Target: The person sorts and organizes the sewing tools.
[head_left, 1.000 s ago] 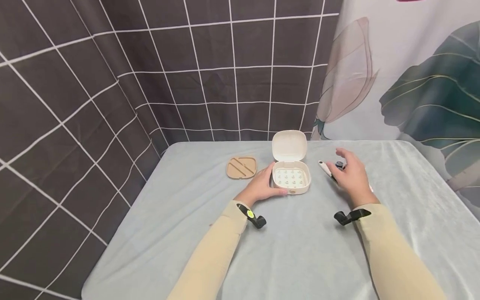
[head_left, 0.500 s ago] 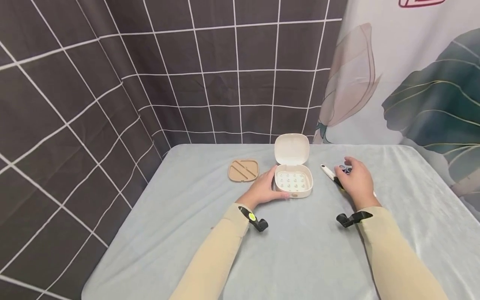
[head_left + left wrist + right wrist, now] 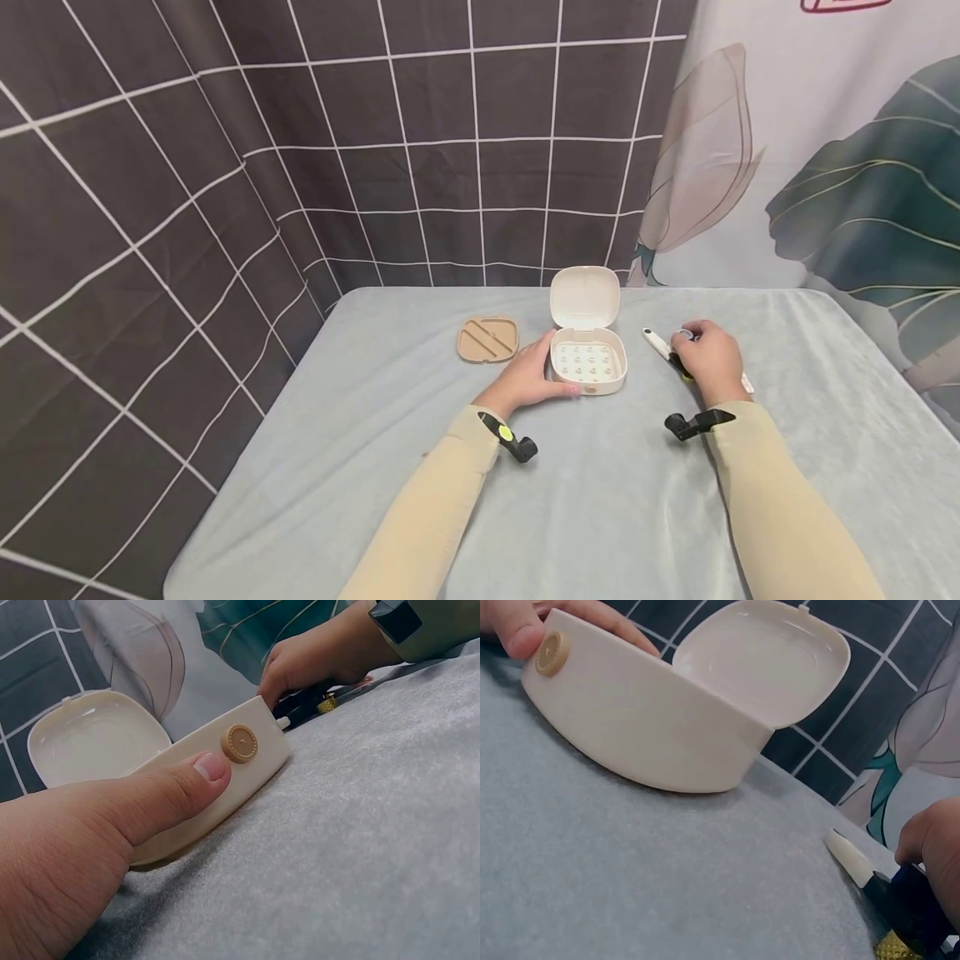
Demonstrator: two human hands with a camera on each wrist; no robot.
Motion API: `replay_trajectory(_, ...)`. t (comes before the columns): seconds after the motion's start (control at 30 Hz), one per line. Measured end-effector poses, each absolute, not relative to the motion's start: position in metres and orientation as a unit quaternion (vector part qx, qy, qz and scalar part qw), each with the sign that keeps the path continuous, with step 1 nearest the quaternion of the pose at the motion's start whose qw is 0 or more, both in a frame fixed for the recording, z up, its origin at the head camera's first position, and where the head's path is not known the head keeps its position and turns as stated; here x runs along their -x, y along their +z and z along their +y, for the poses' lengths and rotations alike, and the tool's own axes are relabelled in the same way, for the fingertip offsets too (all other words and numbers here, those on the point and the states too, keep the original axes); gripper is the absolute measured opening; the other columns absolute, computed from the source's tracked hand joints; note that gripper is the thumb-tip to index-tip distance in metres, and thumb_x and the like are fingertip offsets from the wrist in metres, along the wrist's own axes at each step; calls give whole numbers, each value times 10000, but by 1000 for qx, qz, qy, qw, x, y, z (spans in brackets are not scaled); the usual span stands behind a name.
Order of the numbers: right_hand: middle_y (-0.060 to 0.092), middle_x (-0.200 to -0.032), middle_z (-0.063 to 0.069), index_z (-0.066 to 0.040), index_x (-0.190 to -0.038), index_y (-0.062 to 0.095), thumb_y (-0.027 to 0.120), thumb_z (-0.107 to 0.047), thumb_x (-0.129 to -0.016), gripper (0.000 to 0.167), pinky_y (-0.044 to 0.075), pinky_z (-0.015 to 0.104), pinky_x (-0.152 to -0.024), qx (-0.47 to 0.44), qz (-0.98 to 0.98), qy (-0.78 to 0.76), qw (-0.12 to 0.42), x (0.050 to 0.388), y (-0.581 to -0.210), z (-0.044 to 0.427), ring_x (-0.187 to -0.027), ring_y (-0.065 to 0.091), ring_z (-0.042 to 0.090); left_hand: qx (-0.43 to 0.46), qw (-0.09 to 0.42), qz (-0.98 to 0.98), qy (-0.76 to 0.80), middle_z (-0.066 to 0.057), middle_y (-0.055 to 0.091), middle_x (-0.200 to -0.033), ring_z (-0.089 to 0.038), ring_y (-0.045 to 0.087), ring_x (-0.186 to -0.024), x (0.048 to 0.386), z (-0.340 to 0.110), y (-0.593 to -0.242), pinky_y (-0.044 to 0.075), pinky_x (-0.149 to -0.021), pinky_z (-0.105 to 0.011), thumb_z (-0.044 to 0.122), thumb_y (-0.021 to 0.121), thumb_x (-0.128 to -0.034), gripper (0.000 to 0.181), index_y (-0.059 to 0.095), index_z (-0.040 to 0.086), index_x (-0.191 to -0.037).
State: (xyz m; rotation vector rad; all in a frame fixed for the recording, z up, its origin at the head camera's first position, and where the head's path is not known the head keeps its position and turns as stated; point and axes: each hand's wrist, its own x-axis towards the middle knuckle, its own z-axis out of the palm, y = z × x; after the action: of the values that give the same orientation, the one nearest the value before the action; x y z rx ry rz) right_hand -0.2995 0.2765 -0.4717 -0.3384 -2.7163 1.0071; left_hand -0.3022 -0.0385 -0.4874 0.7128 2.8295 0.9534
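A cream storage box (image 3: 587,388) with a button-shaped clasp (image 3: 240,743) stands on the cloth, its hinged lid (image 3: 585,298) raised. Inside lies a white panel (image 3: 585,360) with rows of small bumps. My left hand (image 3: 528,377) grips the box's left side, thumb along the front wall beside the clasp. To the right, my right hand (image 3: 712,360) curls its fingers on a dark blue item (image 3: 917,896) with a ring-like top, mostly hidden by the hand. Beside it lie a slim white-and-dark tool (image 3: 851,857) and a gold dimpled piece (image 3: 895,947).
A tan tray insert (image 3: 487,340) with diagonal dividers lies left of the box. Pale blue cloth (image 3: 585,492) covers the table. A dark grid-patterned curtain (image 3: 420,175) hangs behind, and a floral one (image 3: 840,192) hangs at the right.
My right hand has lowered onto the dark blue item, and its fingers have closed in from a wider spread. My left hand keeps its grip on the box. The head view has shifted slightly.
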Motion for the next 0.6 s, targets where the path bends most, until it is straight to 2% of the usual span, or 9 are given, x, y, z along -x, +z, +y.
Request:
replay_trajectory(0.13,631,-1142,254,37,-1282,616,507,-275,-951,467,463,508,-818,116,-921,352,125,298,-472,276,-1015,576,403,-232,30,922,309,-46,340,-1628,-205,324,-1488,303,-38,-487,267,-1215,-364,628,809,-747,1172,175,187,-1629)
replay_trajectory(0.23,632,-1133,243,23,-1296,618,506,-288,-962,470,455,478,-814,118,-915,361,133,297,-473,276,-1009,571,386,-239,24,920,308,-50,360,-1617,-206,340,-1479,304,-38,-487,276,-1212,-361,623,812,-748,1161,188,185,-1624)
replay_trajectory(0.6,647,-1218,279,19,-1301,634,522,-378,-1020,500,448,587,-956,70,-904,373,194,296,-465,269,-1120,578,454,-237,30,918,316,-41,328,-1634,-190,306,-1496,302,-39,-488,254,-1219,-353,620,806,-757,1148,186,200,-1626)
